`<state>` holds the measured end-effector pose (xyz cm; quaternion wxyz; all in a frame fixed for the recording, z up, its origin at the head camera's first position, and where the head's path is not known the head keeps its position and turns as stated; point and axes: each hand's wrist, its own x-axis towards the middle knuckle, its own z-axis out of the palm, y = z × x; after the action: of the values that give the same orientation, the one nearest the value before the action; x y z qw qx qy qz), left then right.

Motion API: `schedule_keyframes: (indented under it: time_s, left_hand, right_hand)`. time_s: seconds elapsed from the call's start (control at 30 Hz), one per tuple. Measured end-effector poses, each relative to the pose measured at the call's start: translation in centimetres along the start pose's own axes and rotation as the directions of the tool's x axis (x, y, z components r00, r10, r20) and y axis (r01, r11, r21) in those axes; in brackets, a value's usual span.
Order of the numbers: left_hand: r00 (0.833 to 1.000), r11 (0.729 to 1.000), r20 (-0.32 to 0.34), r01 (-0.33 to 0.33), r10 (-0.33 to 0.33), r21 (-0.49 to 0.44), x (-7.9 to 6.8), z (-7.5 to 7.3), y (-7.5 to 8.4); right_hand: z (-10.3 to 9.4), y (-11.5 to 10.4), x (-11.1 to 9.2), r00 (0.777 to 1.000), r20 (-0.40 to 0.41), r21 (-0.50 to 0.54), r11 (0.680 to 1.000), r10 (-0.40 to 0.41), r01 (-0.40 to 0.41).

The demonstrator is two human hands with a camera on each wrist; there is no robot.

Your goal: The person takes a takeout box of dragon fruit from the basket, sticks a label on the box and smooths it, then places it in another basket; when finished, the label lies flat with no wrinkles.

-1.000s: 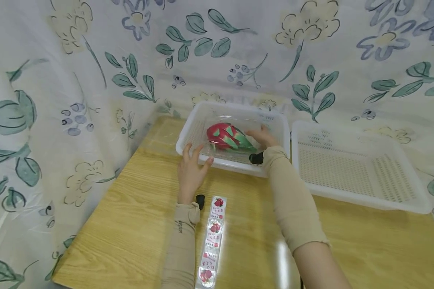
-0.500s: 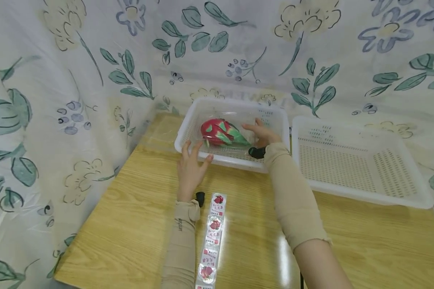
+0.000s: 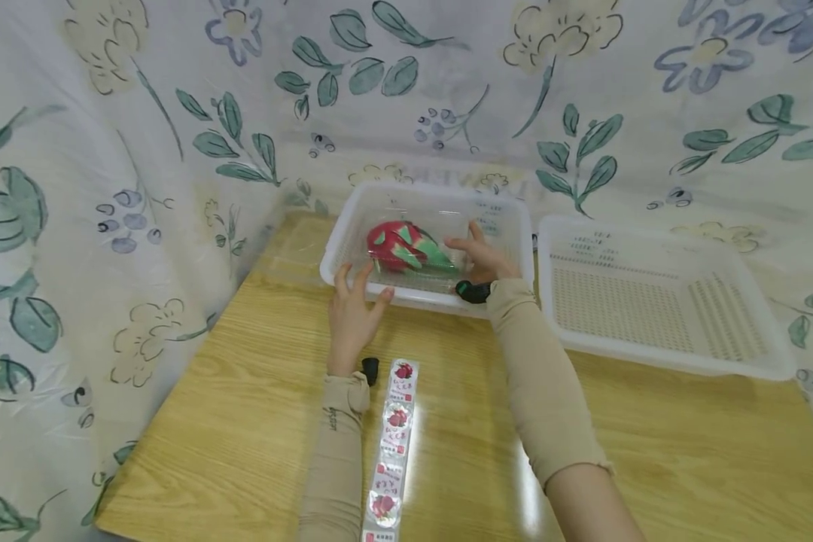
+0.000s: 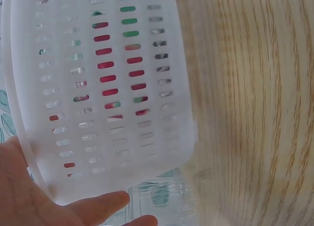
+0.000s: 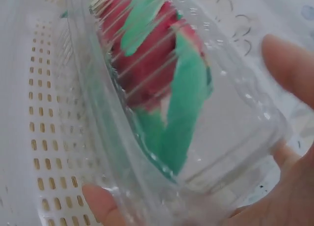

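Note:
A red dragon fruit (image 3: 396,247) with green scales lies inside a clear plastic box (image 5: 221,152), which is in the left white basket (image 3: 433,301). My right hand (image 3: 484,256) reaches into that basket and holds the right end of the box, thumb on one side and fingers on the other; its index finger stands away from the plastic. My left hand (image 3: 354,320) is at the basket's near left corner, fingers spread along the rim. In the left wrist view the fruit's red and green show through the slots of the basket wall (image 4: 117,133).
A second white basket (image 3: 650,361) stands to the right. On the wooden table (image 3: 244,414) lies a strip of dragon fruit stickers (image 3: 391,452). Another clear plastic box (image 3: 291,245) sits left of the first basket. Floral curtain (image 3: 447,98) hangs behind and at the left.
My right hand and the boxed dragon fruit have shifted slightly left inside the basket. My left hand stays at the corner. The whole head view has also shifted a little.

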<state>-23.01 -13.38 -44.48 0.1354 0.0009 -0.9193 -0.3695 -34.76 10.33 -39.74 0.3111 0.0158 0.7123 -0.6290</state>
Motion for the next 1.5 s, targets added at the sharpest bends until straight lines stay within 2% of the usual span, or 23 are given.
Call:
schedule_keyframes:
  time_s: [0.13, 0.33, 0.53, 0.67, 0.8, 0.9, 0.97, 1.07, 1.17, 1.27, 1.37, 1.5]
  left_hand:
    - [1.0, 1.0, -0.008, -0.003, 0.003, 0.003, 0.1, -0.3, -0.2]
    - [0.999, 1.0, 0.039, 0.021, -0.022, 0.011, 0.2, -0.2, -0.4]
    - [0.991, 0.986, 0.094, 0.085, -0.099, 0.14, 0.5, -0.1, 0.1]
    - [0.982, 0.979, 0.117, 0.13, -0.149, 0.156, 0.8, -0.1, 0.7]
    - [0.972, 0.964, 0.087, 0.202, -0.219, 0.171, 0.7, 0.1, 1.1]
    - [0.971, 0.954, 0.043, 0.222, -0.235, 0.201, 0.6, -0.1, 1.2]
    - [0.977, 0.959, 0.022, 0.204, -0.212, 0.195, 0.8, -0.4, 1.2]
    - [0.989, 0.977, 0.005, 0.142, -0.145, 0.158, 1.4, -1.1, 1.4]
    - [0.997, 0.995, 0.013, 0.078, -0.079, 0.069, 2.0, -1.7, 1.9]
    - [1.0, 0.999, 0.02, 0.016, -0.015, -0.031, 2.5, -2.1, 2.7]
    - [0.997, 0.99, -0.001, -0.079, 0.079, -0.119, 2.7, -2.4, 3.4]
    - [0.979, 0.95, -0.057, -0.202, 0.194, -0.237, 2.6, -3.0, 4.1]
  right_hand:
    - [0.7, -0.6, -0.5, 1.0, -0.026, -0.027, 1.0, 0.015, -0.015]
    - [1.5, -1.0, -1.2, 0.989, -0.141, -0.032, 0.998, 0.053, -0.058]
    - [1.1, -0.6, -1.4, 0.983, -0.163, -0.003, 0.997, 0.081, -0.083]
    - [1.2, -0.1, -1.7, 0.978, -0.187, 0.01, 0.996, 0.094, -0.094]
    - [1.3, 0.1, -2.1, 0.972, -0.214, 0.005, 0.995, 0.094, -0.095]
    - [1.2, 0.1, -2.6, 0.968, -0.236, 0.038, 0.996, 0.084, -0.077]
    - [1.0, -0.1, -3.0, 0.966, -0.249, 0.055, 0.997, 0.072, -0.06]
    - [0.9, -0.7, -3.8, 0.971, -0.235, 0.077, 0.997, 0.035, -0.017]
    - [0.8, -1.4, -5.0, 0.98, -0.198, 0.142, 0.989, -0.02, 0.049]
    - [0.4, -1.8, -6.8, 0.981, -0.176, 0.18, 0.977, -0.079, 0.111]
    - [0.0, -1.9, -8.6, 0.976, -0.165, 0.183, 0.968, -0.142, 0.172]
    - [0.0, -1.7, -11.1, 0.961, -0.169, 0.132, 0.961, -0.218, 0.241]
